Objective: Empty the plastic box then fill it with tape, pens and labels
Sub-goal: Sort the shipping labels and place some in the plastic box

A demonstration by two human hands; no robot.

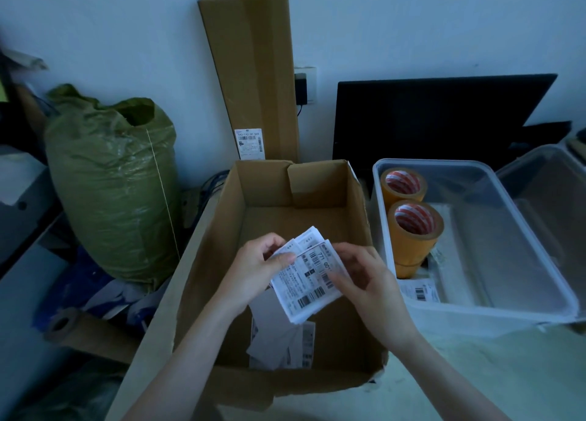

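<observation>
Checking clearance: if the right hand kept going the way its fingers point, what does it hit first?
The right hand points left, so it would likely meet the left hand gripping the same white printed labels, though depth is unclear.

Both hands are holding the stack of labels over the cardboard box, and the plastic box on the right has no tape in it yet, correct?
Not quite. The head view shows tape rolls already standing in the plastic box. The rest holds: the left hand and right hand hold the stack of labels over the cardboard box.
</observation>
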